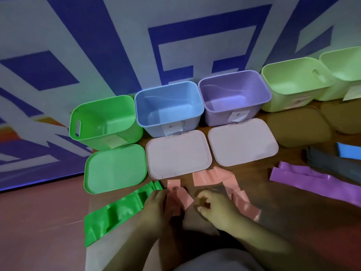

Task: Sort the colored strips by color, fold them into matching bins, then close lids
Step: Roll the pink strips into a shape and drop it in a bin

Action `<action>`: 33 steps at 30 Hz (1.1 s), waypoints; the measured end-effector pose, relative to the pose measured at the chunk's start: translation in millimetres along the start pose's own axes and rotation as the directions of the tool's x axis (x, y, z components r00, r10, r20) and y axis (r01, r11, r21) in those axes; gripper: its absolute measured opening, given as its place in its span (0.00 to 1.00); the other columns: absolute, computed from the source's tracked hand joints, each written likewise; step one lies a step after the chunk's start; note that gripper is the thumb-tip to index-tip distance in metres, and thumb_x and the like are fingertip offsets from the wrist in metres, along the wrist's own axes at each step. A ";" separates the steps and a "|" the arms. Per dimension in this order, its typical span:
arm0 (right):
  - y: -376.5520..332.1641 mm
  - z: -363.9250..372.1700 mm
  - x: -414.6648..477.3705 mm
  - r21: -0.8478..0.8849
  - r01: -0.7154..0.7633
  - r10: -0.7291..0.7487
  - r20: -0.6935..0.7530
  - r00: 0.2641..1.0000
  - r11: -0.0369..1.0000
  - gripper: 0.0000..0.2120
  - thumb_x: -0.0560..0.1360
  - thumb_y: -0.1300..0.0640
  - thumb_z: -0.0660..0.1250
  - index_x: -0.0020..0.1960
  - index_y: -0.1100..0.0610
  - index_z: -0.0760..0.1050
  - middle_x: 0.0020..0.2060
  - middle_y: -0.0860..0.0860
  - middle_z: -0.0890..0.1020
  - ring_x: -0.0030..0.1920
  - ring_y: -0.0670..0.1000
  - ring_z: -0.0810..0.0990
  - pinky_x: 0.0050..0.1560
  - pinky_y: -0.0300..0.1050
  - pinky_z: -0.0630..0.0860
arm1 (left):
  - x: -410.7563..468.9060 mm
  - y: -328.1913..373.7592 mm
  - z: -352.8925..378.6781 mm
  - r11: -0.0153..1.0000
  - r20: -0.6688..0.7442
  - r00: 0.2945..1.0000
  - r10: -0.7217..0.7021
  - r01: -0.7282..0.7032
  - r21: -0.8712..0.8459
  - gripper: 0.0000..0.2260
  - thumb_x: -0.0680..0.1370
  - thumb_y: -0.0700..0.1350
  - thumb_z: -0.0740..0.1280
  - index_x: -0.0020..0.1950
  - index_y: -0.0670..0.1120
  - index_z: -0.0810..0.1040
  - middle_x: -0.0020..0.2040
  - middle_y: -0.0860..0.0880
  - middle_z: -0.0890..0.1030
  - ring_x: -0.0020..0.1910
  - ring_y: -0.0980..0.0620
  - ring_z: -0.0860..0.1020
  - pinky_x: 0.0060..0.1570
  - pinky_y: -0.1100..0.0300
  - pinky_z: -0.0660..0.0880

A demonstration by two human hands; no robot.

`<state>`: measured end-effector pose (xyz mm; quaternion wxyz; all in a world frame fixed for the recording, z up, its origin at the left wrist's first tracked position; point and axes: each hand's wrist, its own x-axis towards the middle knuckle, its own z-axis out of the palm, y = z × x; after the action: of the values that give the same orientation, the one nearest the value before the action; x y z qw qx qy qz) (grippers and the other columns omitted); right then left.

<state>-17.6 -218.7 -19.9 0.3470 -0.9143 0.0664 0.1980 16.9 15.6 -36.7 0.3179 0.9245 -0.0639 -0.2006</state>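
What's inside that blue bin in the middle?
The blue bin looks empty: only its bare floor and walls show. Its near wall hides the floor's front edge.

Green bin [101, 106], blue bin [170, 98], lilac bin [234, 85], pale green bin [293, 77]; nearer, green strip [117, 210], pink strip [209, 178], purple strip [312, 177].

A brown wooden table [293, 222] lies under the left hand [156, 206] where it grips, in dim light. Well beyond that grip stands a pale wall [117, 36] marked with big blue shapes. Left of the grip, past the table's edge, is a reddish floor [39, 222].
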 end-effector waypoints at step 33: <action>-71.2 -94.6 -31.6 0.613 -0.177 0.290 -0.090 0.953 0.770 0.15 0.65 0.63 0.77 0.46 0.46 0.81 0.42 0.44 0.85 0.44 0.43 0.84 0.46 0.44 0.81 | -17.0 92.8 -45.6 0.921 -0.048 0.967 0.250 -0.252 -0.297 0.12 0.75 0.53 0.72 0.58 0.58 0.80 0.53 0.62 0.80 0.55 0.63 0.77 0.55 0.65 0.73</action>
<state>1.8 -228.2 100.7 0.5827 -0.7562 0.2699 0.1252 21.1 -27.9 58.6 0.4781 0.8504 -0.1490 -0.1612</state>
